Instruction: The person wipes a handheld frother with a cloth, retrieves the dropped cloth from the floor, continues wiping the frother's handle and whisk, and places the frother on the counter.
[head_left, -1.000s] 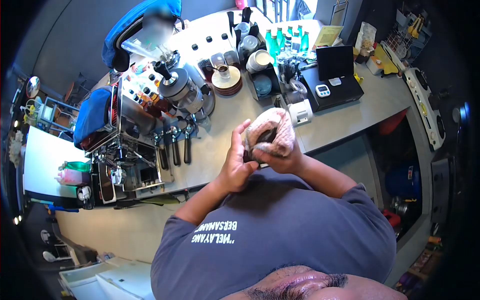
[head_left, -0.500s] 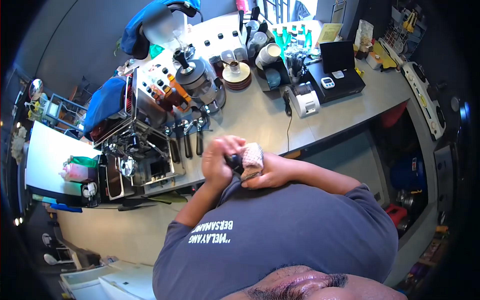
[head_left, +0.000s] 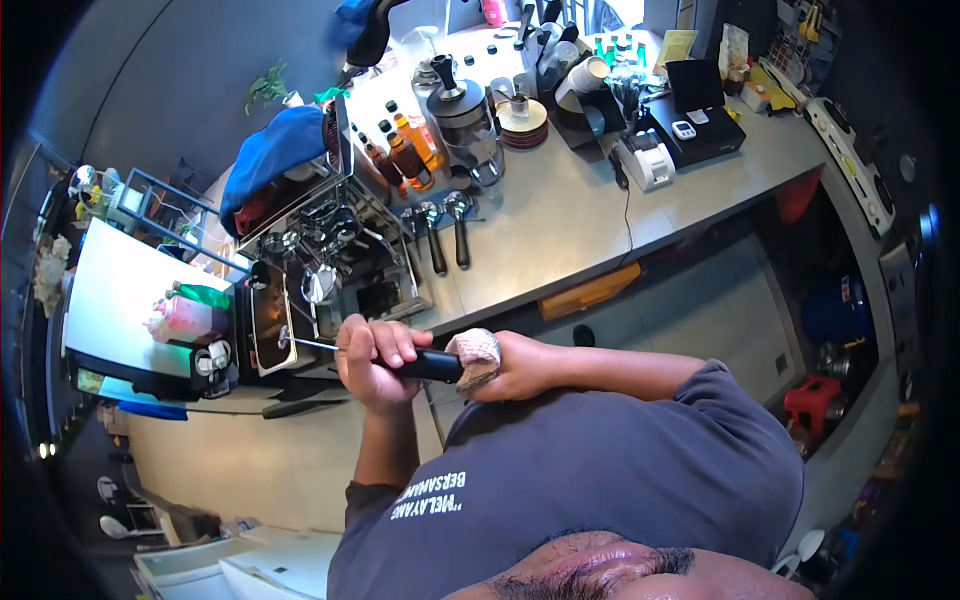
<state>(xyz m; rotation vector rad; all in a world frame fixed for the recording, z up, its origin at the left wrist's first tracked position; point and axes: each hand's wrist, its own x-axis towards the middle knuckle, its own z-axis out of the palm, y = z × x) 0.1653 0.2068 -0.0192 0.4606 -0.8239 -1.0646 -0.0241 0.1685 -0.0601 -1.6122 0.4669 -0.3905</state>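
My left hand point(head_left: 375, 362) is closed around a handheld milk frother point(head_left: 438, 367) with a black handle. The frother's thin metal rod points left, and its small head lies in front of the steel drip tray point(head_left: 268, 310). A folded pale checked cloth point(head_left: 476, 356) covers the handle's right end, and my right hand point(head_left: 517, 365) grips it there. Both hands are close to my chest, this side of the counter edge. Part of the handle is hidden under the cloth and my left fingers.
An espresso machine point(head_left: 325, 235) stands on the counter point(head_left: 540, 240) ahead left. Portafilters point(head_left: 461, 235) lie beside it, with syrup bottles point(head_left: 408, 160) and a grinder point(head_left: 465, 120) behind. Farther right are a receipt printer point(head_left: 648, 160) and a black cash drawer point(head_left: 705, 143).
The view has turned, and the counter things appear shifted right. My hands have moved lower and apart; the frother's handle and rod now show, with the cloth at the handle's right end.
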